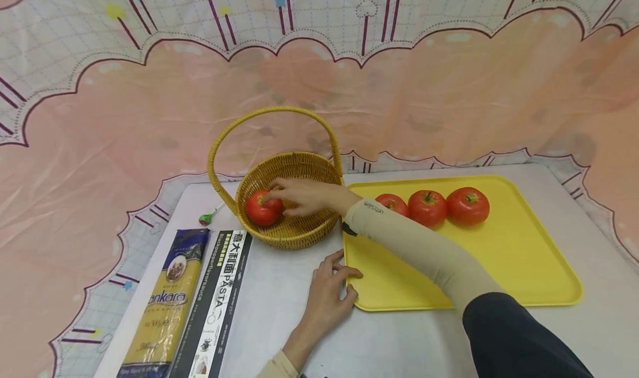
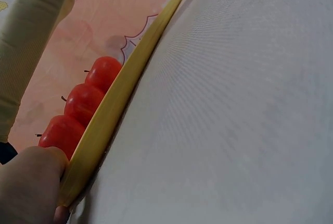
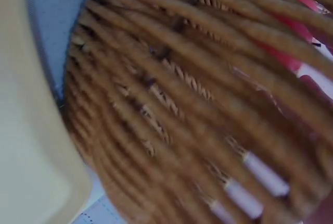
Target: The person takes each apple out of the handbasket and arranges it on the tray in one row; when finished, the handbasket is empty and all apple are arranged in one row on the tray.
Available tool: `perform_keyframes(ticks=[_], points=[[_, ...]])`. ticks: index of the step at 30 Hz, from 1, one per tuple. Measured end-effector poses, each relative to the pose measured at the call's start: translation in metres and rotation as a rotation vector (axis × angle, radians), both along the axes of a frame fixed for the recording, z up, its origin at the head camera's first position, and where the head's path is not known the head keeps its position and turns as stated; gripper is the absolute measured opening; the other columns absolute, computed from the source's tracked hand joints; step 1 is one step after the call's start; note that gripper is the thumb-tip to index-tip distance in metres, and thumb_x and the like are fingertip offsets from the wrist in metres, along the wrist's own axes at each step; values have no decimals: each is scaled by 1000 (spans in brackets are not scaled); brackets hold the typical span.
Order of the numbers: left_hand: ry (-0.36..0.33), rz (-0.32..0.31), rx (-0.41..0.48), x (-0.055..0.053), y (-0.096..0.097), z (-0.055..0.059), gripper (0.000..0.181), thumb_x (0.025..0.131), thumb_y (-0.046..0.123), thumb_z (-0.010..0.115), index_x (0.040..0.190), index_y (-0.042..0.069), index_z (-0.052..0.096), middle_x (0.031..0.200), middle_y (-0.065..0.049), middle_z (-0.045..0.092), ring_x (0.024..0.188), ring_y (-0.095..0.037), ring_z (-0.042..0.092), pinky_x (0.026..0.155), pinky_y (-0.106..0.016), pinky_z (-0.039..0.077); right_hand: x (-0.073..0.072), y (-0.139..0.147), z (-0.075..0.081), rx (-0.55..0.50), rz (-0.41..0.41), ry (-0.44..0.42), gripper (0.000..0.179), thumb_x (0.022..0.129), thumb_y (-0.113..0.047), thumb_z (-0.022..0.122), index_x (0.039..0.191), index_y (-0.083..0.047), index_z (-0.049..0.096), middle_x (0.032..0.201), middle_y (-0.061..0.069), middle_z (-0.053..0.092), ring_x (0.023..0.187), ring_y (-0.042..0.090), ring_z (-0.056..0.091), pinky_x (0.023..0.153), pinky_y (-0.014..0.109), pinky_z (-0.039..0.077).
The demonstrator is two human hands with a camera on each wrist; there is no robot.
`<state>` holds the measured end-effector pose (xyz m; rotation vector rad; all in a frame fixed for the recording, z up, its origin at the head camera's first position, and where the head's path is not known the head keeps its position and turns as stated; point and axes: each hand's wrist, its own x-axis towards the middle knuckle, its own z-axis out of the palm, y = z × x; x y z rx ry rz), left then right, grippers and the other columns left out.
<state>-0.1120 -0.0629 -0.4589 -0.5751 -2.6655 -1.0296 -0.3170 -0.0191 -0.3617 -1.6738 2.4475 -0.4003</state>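
Observation:
In the head view, my right hand (image 1: 307, 196) reaches into a wicker basket (image 1: 309, 235) with a tall arched handle. Its curled fingers and thumb hold the right side of a red tomato (image 1: 259, 214), which sits low at the basket's left wall. Through the weave in the right wrist view, parts of something red show. At the near left corner of a yellow tray (image 1: 509, 267), my left hand (image 1: 326, 292) grips the rim. Three more tomatoes stand in a row along the tray's back: one (image 1: 391, 202) partly behind my right sleeve, a middle one (image 1: 427, 208) and a right one (image 1: 468, 206).
Left of the basket lie a yellow and blue pasta packet (image 1: 162, 306) and a long black and white pasta box (image 1: 214, 306). A small red and green wrapped candy on a stick (image 1: 206, 219) is near the basket. Patterned cloth (image 1: 449, 100) hangs behind the white table (image 1: 279, 289).

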Motion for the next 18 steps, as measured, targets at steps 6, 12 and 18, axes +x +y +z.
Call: perform_keyframes(ticks=[6,12,18], points=[[-13,-1,12,1,0,0,27,72,8,62,91,24,70,135,-9,51,94,-10,49,82,-32,35,1,-9,-2,39,21,-23,55,91,-26,57,142,-28,39,150,9,27,129,22,43,108,34,34],[-2,-18,5,0,-1,-2,27,73,8,60,93,24,69,136,-11,50,95,-12,49,82,-33,35,1,-15,-4,80,9,-48,59,91,-26,57,145,-28,32,153,10,20,130,24,42,108,35,34],[-2,-14,9,0,-1,-1,27,72,8,61,92,24,69,135,-10,51,94,-10,49,82,-33,35,-3,-19,-7,71,23,-40,62,91,-27,57,147,-29,29,153,11,19,130,23,43,108,35,35]])
